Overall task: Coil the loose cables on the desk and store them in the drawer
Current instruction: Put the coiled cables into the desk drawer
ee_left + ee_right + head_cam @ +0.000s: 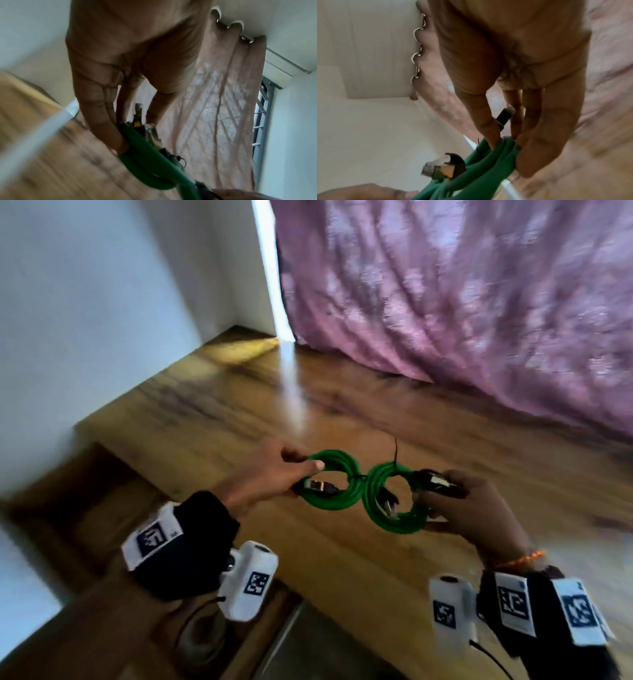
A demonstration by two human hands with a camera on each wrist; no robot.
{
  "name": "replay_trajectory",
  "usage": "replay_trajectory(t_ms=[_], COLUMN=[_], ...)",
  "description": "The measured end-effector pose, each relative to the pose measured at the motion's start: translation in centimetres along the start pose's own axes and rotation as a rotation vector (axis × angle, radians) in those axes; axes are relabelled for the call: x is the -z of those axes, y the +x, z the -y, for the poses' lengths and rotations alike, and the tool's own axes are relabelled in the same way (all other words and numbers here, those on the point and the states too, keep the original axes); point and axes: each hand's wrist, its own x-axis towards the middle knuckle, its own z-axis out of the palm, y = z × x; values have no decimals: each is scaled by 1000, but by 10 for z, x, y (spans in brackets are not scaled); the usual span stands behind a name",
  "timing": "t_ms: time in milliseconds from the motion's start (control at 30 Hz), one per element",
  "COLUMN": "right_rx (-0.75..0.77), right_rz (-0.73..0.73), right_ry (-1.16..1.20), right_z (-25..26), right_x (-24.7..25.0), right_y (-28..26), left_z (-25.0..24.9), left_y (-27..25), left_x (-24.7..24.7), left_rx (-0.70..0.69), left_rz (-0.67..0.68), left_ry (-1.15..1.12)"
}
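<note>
Holding the green cable [363,491] in both hands above the desk [239,412], clear of the wood. It is wound into two rings side by side, pinched together at the middle by a thin black tie [395,455] whose tail sticks up toward 12 o'clock.

My left hand [274,474] has the ring at 9 o'clock: thumb over the top of the loop, fingers curled beneath. The left wrist view shows those fingertips [109,129] pressed on the green strands, a plug [138,116] just beside them.

My right hand [476,508] has the ring at 3 o'clock, fingers wrapped round its outer edge and round a dark plug [440,482] lying there. The right wrist view shows the fingers [539,142] closed on the bundle, with a second plug [441,169], clear-tipped, hanging free at 7 o'clock of the hand.

One more plug [388,503] lies inside the right ring; another crosses the left ring.

Pink curtain [462,302] at 1 o'clock, its hem on the desk. White wall [102,302] at 10 o'clock. Much blur in all views.
</note>
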Motion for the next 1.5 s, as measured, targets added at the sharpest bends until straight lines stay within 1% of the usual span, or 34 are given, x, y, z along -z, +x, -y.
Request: replay_trajectory(t_ms=[67, 133, 200, 300, 367, 433, 500, 567, 667, 767, 867, 967, 1033, 1167, 1267, 1300, 1400, 1500], right_rx=[17, 23, -4, -89, -142, -173, -190, -232, -274, -291, -310, -307, -295, -253, -250, -250, -275, -286], right_rz=[64, 115, 153, 218, 223, 220, 195, 170, 174, 186, 220, 214, 230, 305, 342, 357, 434, 523], right_ry=[-9, -32, -47, -104, -127, -180, -244, -265, -311, -395, -476, -513, -582, -739, -789, -797, -710, -669], right_z=[12, 18, 22, 25, 23, 17, 10, 3, -7, -11, -9, -9, -12, -26, -36, -41, -55, -55], right_x=[-48, -98, -148, -216, -259, -290, -312, -323, -335, -352, -378, -406, -426, -460, -477, -482, -489, -489], right_y=[-17, -28, -35, -37, -35, -34, -34, -36, -36, -32, -21, -5, 1, 12, 13, 15, 21, 18], left_z=[30, 66, 105, 164, 197, 222, 243, 255, 263, 271, 289, 303, 309, 316, 319, 319, 322, 321], left_y=[-15, -28, -34, -38, -41, -44, -45, -43, -37, -27, -20, -14, -10, -1, 4, 4, 7, 8], left_x=[59, 121, 177, 229, 244, 244, 237, 225, 211, 212, 221, 227, 229, 232, 233, 233, 233, 233], left_rx=[26, 62, 104, 207, 275, 310, 312, 295, 298, 339, 466, 585, 629, 672, 713, 729, 753, 768], left_rz=[-89, -163, -197, -275, -323, -322, -295, -280, -323, -362, -441, -486, -471, -503, -497, -488, -460, -403], left_ry=[22, 114, 210, 310, 377, 345, 197, 53, -89, -53, 24, -7, -20, -40, -54, -65, -57, -47])
